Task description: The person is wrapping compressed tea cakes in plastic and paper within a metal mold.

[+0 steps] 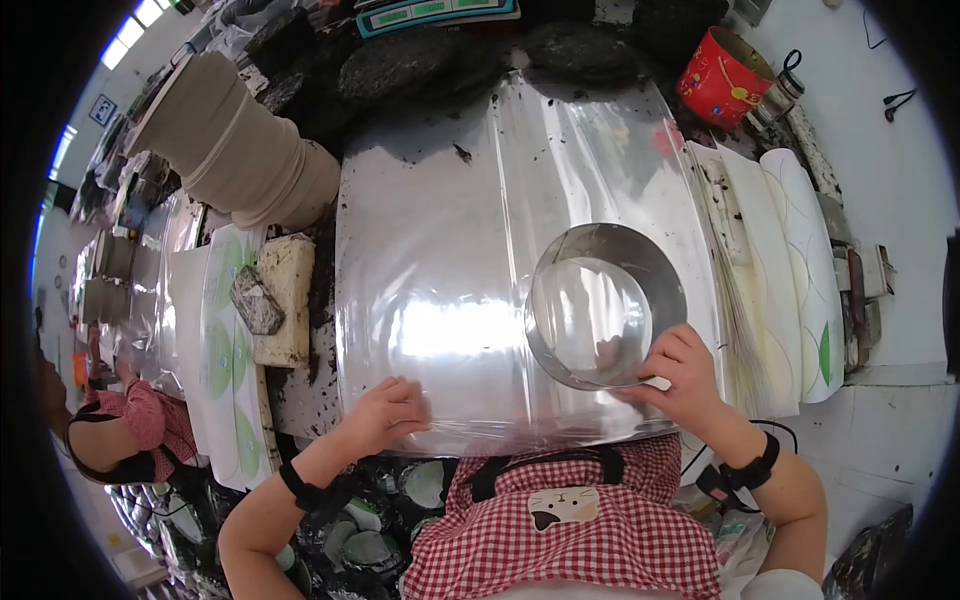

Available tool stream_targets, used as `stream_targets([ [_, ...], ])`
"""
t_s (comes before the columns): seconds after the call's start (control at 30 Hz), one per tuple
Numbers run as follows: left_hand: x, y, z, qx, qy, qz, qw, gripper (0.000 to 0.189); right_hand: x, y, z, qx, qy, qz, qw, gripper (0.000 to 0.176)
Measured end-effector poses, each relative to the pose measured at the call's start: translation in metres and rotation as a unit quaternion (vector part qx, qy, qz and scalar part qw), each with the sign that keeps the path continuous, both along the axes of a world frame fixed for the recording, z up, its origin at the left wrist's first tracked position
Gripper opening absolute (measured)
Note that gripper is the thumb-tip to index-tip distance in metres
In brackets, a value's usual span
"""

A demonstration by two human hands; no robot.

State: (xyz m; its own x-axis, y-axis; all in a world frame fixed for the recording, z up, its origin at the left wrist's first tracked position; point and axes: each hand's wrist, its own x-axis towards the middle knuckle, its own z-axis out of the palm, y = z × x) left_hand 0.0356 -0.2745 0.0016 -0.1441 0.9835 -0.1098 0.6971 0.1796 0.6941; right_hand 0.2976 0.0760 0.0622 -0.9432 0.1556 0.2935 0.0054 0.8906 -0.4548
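Note:
A stack of clear plastic sheets [430, 220] lies before me, glossy with reflected light. On its right half stands a round metal ring [660, 290], through which the plastic shows. My right hand [680, 375] grips the ring's near right rim between thumb and fingers. At the near left edge of the stack, my left hand [388, 415] has its fingers bent together on the plastic sheet's edge. Its fingertips are slightly blurred.
A tall stack of grey rings [240, 150] leans at the back left. Near it a dark lump [257, 300] rests on a cream block [285, 300]. Dark mounds [400, 75] and a red tin [725, 80] stand behind; paper sheets [770, 280] lie right. Another person [140, 425] is far left.

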Motion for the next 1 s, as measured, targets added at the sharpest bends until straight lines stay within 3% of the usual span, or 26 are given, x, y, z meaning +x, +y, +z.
stream_targets([
  [0.07, -0.004, 0.0, 0.0, -0.014, -0.015, -0.02, 1.0, 0.015, 0.007, -0.012, 0.019, -0.071, -0.02, 0.003, 0.997, 0.034],
  [0.1, -0.01, 0.014, 0.01, -0.028, -0.03, -0.001, 0.999, 0.014, 0.008, -0.023, 0.028, -0.053, -0.001, 0.064, 0.997, 0.034],
  [0.17, -0.047, 0.057, 0.045, -0.083, -0.02, 0.164, 0.983, 0.011, -0.002, -0.054, 0.048, -0.034, -0.01, 0.181, 0.983, 0.033],
  [0.23, -0.077, 0.106, 0.122, 0.154, 0.077, 0.12, 0.978, 0.007, -0.009, -0.08, 0.033, -0.033, -0.013, 0.214, 0.976, 0.032],
  [0.3, -0.06, 0.118, 0.202, 0.173, 0.126, 0.062, 0.975, 0.008, -0.023, -0.081, 0.013, -0.027, -0.014, 0.241, 0.97, 0.03],
  [0.37, -0.034, 0.11, 0.226, 0.146, 0.136, -0.035, 0.979, 0.01, -0.052, -0.057, -0.006, 0.018, -0.027, 0.091, 0.995, 0.033],
  [0.4, -0.024, 0.105, 0.218, 0.154, 0.13, -0.102, 0.974, 0.01, -0.061, -0.048, -0.017, 0.017, -0.028, 0.086, 0.996, 0.033],
  [0.47, -0.005, 0.091, 0.196, 0.055, 0.083, -0.14, 0.985, 0.012, -0.077, -0.026, -0.028, -0.124, -0.18, -0.042, 0.975, 0.049],
  [0.5, -0.002, 0.083, 0.18, 0.033, 0.086, -0.146, 0.985, 0.013, -0.065, -0.023, -0.02, 0.058, -0.043, 0.052, 0.996, 0.065],
  [0.57, -0.006, 0.053, 0.128, 0.051, 0.091, -0.143, 0.984, 0.013, -0.011, -0.047, -0.004, -0.092, -0.053, 0.17, 0.98, 0.065],
  [0.6, -0.01, 0.037, 0.101, 0.015, 0.112, -0.143, 0.983, 0.013, 0.026, -0.044, 0.0, -0.382, -0.349, 0.27, 0.812, 0.065],
  [0.63, -0.016, 0.031, 0.079, -0.02, 0.134, -0.144, 0.98, 0.015, 0.026, -0.042, 0.012, -0.382, -0.353, 0.265, 0.812, 0.065],
  [0.67, -0.02, 0.033, 0.058, -0.017, 0.129, -0.146, 0.981, 0.015, 0.026, -0.041, 0.025, -0.152, -0.204, 0.251, 0.934, 0.066],
  [0.7, -0.023, 0.033, 0.04, -0.026, 0.141, -0.125, 0.982, 0.023, 0.026, -0.041, 0.03, 0.091, -0.036, 0.219, 0.971, 0.067],
  [0.73, -0.026, 0.036, 0.035, -0.035, 0.154, -0.107, 0.982, 0.032, 0.026, -0.039, 0.021, 0.09, -0.039, 0.214, 0.972, 0.067],
  [0.77, -0.028, 0.038, 0.039, -0.032, 0.156, -0.111, 0.981, 0.032, 0.024, -0.033, 0.0, 0.084, -0.121, 0.16, 0.976, 0.07],
  [0.83, -0.035, 0.051, 0.073, -0.108, 0.028, 0.017, 0.994, 0.059, 0.013, -0.015, -0.029, 0.076, -0.277, 0.041, 0.957, 0.076],
  [0.87, -0.049, 0.055, 0.096, -0.047, 0.104, 0.03, 0.993, 0.079, 0.003, -0.01, -0.017, 0.042, -0.232, 0.048, 0.971, 0.078],
  [0.9, -0.07, 0.046, 0.12, 0.048, 0.251, 0.07, 0.964, 0.083, -0.019, 0.002, 0.006, 0.071, -0.183, 0.052, 0.979, 0.076],
  [0.93, -0.098, 0.047, 0.144, 0.17, 0.316, 0.172, 0.917, 0.088, -0.048, 0.021, 0.031, 0.097, -0.135, 0.052, 0.985, 0.075],
  [0.97, -0.137, 0.047, 0.166, 0.309, 0.358, 0.296, 0.83, 0.09, -0.083, 0.048, 0.054, 0.109, -0.085, 0.038, 0.99, 0.067],
  [1.0, -0.192, 0.046, 0.197, 0.269, 0.522, 0.293, 0.754, 0.079, -0.122, 0.076, 0.068, 0.111, -0.012, 0.013, 0.994, 0.06],
])
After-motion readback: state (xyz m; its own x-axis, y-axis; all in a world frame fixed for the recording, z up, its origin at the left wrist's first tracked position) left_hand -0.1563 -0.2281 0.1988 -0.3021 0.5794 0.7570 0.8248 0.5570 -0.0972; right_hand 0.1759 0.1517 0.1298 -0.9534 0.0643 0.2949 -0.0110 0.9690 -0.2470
